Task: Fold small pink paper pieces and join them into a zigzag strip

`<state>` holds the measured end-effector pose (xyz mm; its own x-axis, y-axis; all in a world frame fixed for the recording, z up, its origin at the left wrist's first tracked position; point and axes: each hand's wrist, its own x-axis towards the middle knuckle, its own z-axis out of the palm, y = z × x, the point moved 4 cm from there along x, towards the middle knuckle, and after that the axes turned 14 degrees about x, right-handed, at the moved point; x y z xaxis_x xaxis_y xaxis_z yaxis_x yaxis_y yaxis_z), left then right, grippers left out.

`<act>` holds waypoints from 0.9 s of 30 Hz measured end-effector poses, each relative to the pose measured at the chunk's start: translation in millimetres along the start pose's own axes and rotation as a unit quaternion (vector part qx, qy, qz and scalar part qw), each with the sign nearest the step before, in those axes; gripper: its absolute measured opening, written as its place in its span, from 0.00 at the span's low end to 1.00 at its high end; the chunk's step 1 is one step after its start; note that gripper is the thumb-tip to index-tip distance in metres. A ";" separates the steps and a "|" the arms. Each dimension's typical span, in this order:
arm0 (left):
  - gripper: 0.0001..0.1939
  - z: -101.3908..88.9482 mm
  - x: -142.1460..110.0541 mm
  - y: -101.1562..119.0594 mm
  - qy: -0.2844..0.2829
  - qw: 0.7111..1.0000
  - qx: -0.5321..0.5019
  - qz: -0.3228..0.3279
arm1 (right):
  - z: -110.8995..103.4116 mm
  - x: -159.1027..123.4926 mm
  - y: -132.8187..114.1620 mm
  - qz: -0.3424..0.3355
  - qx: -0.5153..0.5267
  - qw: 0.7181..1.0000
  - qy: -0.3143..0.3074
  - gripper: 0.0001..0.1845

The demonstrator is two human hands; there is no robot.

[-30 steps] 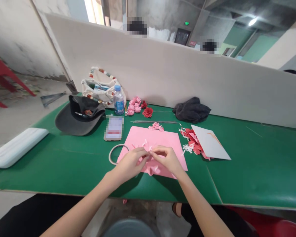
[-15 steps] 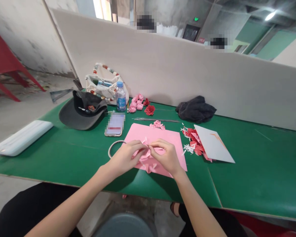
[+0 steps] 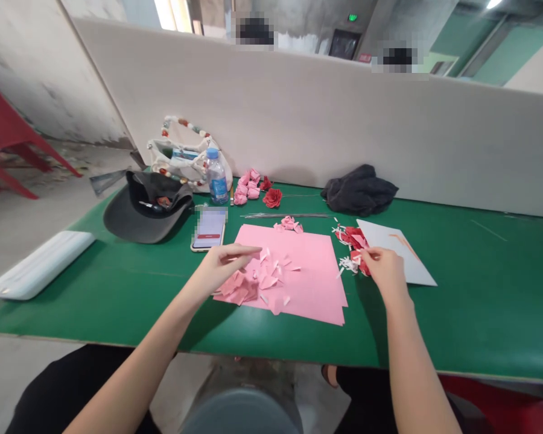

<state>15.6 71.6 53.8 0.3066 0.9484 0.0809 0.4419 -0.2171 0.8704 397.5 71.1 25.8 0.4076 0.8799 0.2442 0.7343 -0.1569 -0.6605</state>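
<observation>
Reaching out flat, the left hand (image 3: 219,269) is open, its fingers (image 3: 248,250) stretched over a pink paper sheet (image 3: 308,289) with nothing visibly in them, near a rumpled heap of pink paper pieces (image 3: 239,288) at the sheet's left corner. Small pink snippets (image 3: 276,266) lie scattered across the sheet, light and sharp-edged. The right hand (image 3: 384,271) is curled, its fingertips (image 3: 364,255) down among red paper scraps (image 3: 353,238) and white shreds (image 3: 347,263), just beside a white card (image 3: 398,256); whether they have hold of a scrap, I cannot tell. Paper this thin is probably best pinched lightly at an edge, so it doesn't crease. Farther out on the green surface (image 3: 479,307) lie a phone (image 3: 209,229), thin wires (image 3: 285,215), pink paper roses (image 3: 247,187), a red paper rose (image 3: 272,198), a dark cap (image 3: 136,223), a water bottle (image 3: 217,179) and a white bag (image 3: 181,160) with beaded handles.
</observation>
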 end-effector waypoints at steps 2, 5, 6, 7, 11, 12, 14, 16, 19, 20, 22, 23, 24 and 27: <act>0.14 2.6 1.6 -1.7 -0.007 0.999 -0.028 -0.031 | 3.2 -2.6 8.2 -0.005 -0.080 0.997 -0.023 0.15; 0.14 5.0 0.1 -5.8 -0.017 0.995 -0.074 -0.065 | 10.7 -12.2 3.8 -0.012 -0.137 0.990 -0.036 0.14; 0.14 5.4 -0.7 -7.3 -0.020 0.993 -0.094 -0.072 | 12.2 -16.0 -0.3 -0.016 -0.146 0.989 -0.030 0.15; 0.14 5.6 -1.4 -8.8 -0.023 0.990 -0.117 -0.076 | 13.2 -20.0 -5.2 -0.025 -0.147 0.989 -0.023 0.15; 0.13 9.0 -2.3 -11.9 -0.027 0.978 -0.191 -0.079 | 17.4 -36.6 -27.6 -0.084 -0.078 0.993 0.002 0.14; 0.14 11.3 -2.6 -12.0 -0.028 0.977 -0.193 -0.080 | 19.8 -40.1 -32.7 -0.097 -0.050 0.994 0.000 0.13; 0.16 17.6 -3.7 -12.2 -0.023 0.980 -0.176 -0.085 | 26.0 -45.8 -41.0 -0.118 0.005 0.993 -0.014 0.13; 0.16 24.8 -6.0 -12.0 -0.013 0.986 -0.144 -0.086 | 31.6 -49.5 -46.6 -0.136 0.046 0.989 -0.028 0.13; 0.16 34.1 -10.2 -12.0 -0.016 0.991 -0.109 -0.072 | 34.4 -50.7 -46.9 -0.138 0.057 0.988 -0.030 0.12; 0.17 35.4 -11.5 -12.6 -0.018 0.992 -0.104 -0.066 | 34.2 -49.9 -45.1 -0.132 0.053 0.989 -0.029 0.12; 0.19 34.3 -13.4 -14.9 -0.016 0.993 -0.097 -0.059 | 33.1 -47.3 -40.0 -0.121 0.044 0.991 -0.032 0.11; 0.18 32.3 -14.2 -16.1 -0.013 0.994 -0.089 -0.055 | 32.4 -45.7 -37.2 -0.117 0.041 0.992 -0.034 0.11; 0.16 29.3 -15.0 -17.2 -0.006 0.995 -0.081 -0.052 | 31.7 -43.9 -34.4 -0.112 0.037 0.992 -0.036 0.11; 0.15 22.8 -18.2 -19.3 -0.012 0.996 -0.077 -0.049 | 29.2 -37.1 -24.2 -0.083 0.019 0.996 -0.038 0.14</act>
<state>20.7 53.3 24.4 0.2883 0.9573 -0.0188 0.3366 -0.0830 0.9380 348.8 55.3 11.9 0.2394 0.9242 0.2977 0.7666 0.0083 -0.6421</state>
